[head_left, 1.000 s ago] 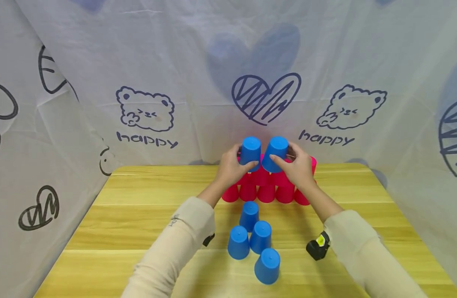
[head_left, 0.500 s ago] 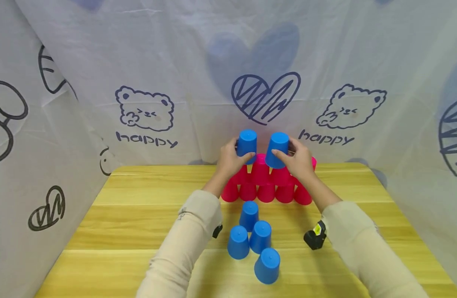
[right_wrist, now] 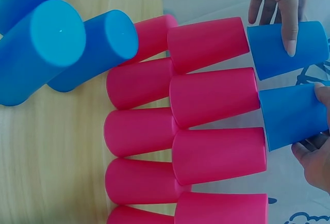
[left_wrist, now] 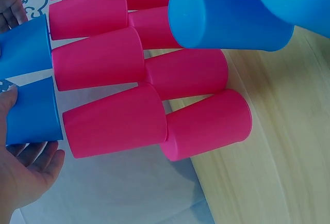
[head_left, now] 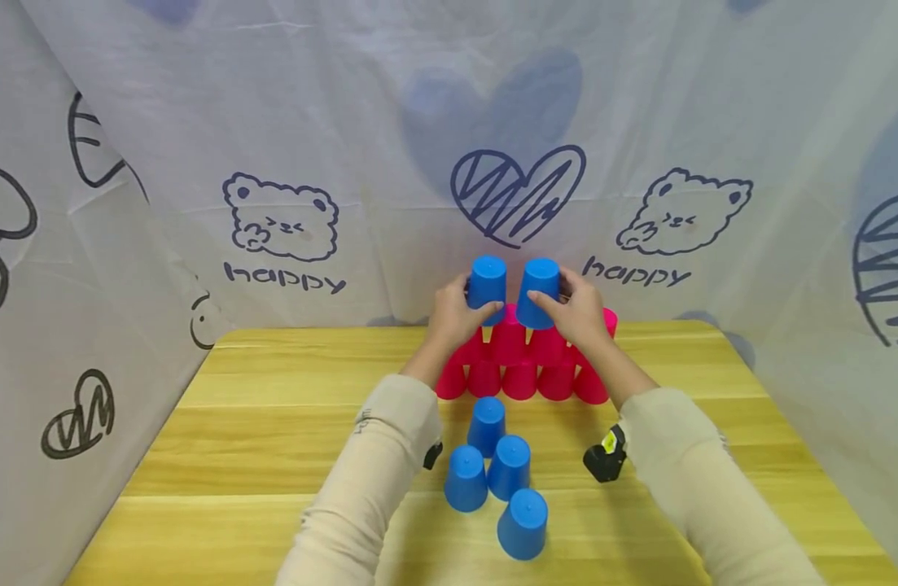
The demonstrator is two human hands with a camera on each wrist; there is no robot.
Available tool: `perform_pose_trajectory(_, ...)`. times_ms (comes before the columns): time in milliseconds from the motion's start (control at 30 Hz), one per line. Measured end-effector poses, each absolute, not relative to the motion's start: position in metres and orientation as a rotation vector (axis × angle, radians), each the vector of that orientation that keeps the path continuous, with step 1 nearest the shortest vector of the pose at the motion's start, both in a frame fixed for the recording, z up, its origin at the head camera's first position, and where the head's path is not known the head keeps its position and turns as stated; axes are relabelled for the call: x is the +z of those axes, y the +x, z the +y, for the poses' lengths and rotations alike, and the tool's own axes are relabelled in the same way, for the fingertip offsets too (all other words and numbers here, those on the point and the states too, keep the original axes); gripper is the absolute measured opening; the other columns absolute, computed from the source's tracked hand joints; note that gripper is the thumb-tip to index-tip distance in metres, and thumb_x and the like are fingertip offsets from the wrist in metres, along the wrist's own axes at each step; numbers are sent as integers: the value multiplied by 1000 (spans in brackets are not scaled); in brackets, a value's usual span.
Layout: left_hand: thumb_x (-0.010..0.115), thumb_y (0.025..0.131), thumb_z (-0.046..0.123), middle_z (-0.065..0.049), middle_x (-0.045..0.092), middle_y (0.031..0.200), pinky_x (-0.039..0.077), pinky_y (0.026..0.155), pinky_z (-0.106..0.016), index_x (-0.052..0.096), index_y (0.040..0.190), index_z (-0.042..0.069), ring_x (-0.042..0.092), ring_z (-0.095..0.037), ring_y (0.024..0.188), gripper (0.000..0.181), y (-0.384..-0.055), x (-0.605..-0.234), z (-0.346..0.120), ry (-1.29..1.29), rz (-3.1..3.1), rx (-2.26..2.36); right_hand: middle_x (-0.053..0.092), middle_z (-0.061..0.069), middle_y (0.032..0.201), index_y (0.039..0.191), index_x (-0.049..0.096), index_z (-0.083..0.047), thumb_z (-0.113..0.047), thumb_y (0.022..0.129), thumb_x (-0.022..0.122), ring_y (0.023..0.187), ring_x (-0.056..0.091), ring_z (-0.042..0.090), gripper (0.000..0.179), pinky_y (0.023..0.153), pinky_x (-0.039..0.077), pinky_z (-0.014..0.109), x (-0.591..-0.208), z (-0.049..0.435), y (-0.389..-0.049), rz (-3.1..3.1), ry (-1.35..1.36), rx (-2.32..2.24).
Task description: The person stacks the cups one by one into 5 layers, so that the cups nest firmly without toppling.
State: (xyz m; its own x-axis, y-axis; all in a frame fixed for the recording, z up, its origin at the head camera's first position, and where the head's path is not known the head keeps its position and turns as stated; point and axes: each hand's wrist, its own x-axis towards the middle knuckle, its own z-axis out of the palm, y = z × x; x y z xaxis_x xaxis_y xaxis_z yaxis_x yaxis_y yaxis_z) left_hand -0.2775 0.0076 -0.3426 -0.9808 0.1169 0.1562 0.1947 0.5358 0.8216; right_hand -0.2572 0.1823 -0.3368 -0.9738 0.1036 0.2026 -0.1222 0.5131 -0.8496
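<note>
My left hand (head_left: 452, 316) holds an upside-down blue cup (head_left: 488, 290) between thumb and fingers. My right hand (head_left: 582, 311) grips a second upside-down blue cup (head_left: 538, 294) beside it, leaning slightly; a narrow gap separates the two. Both cups are at the top of a two-tier wall of upside-down pink cups (head_left: 519, 381). In the right wrist view the rims of the left blue cup (right_wrist: 289, 48) and right blue cup (right_wrist: 294, 116) lie close against the upper pink cups (right_wrist: 214, 96); whether they bear weight, I cannot tell. The left wrist view shows my left fingers (left_wrist: 44, 164) curled under its cup.
Several upside-down blue cups (head_left: 509, 468) stand on the wooden table (head_left: 273, 448) between my forearms, in front of the pink wall. A white printed cloth (head_left: 390, 163) hangs behind the table and along its sides.
Both blue cups have risen slightly over the pink wall from a second ago. They moved apart, then drew a little closer together in the last half second. The standing cups stayed put.
</note>
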Motion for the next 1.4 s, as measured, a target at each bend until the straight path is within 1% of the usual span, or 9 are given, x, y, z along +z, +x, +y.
perform_pose_trajectory(367, 67, 85, 24, -15, 51, 134, 45, 98, -46, 40, 137, 7, 49, -35, 124, 62, -277, -348, 9, -233, -2659, -1499, 44, 22, 139, 140, 35, -3, -21, 90, 60, 128, 43, 40, 59, 104, 38, 50, -337, 181, -259, -2536, -25, 1457)
perform_pose_trajectory(533, 67, 85, 24, -15, 49, 136, 45, 99, -47, 37, 139, 8, 47, -35, 125, 64, -277, -349, 9, -212, -2663, -1487, 43, 22, 140, 141, 34, -3, -21, 90, 60, 129, 42, 41, 59, 104, 38, 51, -337, 180, -259, -2537, -29, 1470)
perform_pose_trajectory(867, 68, 84, 23, -15, 46, 140, 44, 99, -47, 33, 141, 8, 45, -35, 128, 68, -277, -351, 7, -250, -2629, -1475, 40, 21, 143, 143, 29, -4, -22, 88, 63, 130, 41, 39, 67, 105, 37, 49, -340, 182, -255, -2478, -42, 1471)
perform_pose_trajectory(1067, 69, 84, 24, -15, 44, 142, 46, 98, -43, 33, 141, 7, 43, -32, 130, 70, -274, -352, -3, -296, -2576, -1496, 47, 18, 137, 140, 36, -5, -23, 87, 65, 126, 46, 32, 63, 106, 39, 43, -343, 185, -246, -2337, -36, 1419)
perform_pose_trajectory(1233, 70, 82, 25, -16, 44, 141, 47, 96, -43, 34, 140, 6, 44, -32, 129, 71, -272, -355, -15, -358, -2560, -1476, 53, 17, 130, 134, 42, -5, -20, 85, 67, 120, 50, 30, 57, 103, 41, 44, -344, 187, -235, -2226, 23, 1389)
perform_pose_trajectory(1400, 72, 81, 28, -14, 46, 139, 50, 93, -43, 36, 140, 9, 46, -32, 127, 72, -268, -358, -27, -381, -2593, -1416, 55, 17, 128, 131, 46, -3, -16, 85, 67, 118, 51, 30, 53, 101, 43, 44, -345, 189, -224, -2187, 89, 1371)
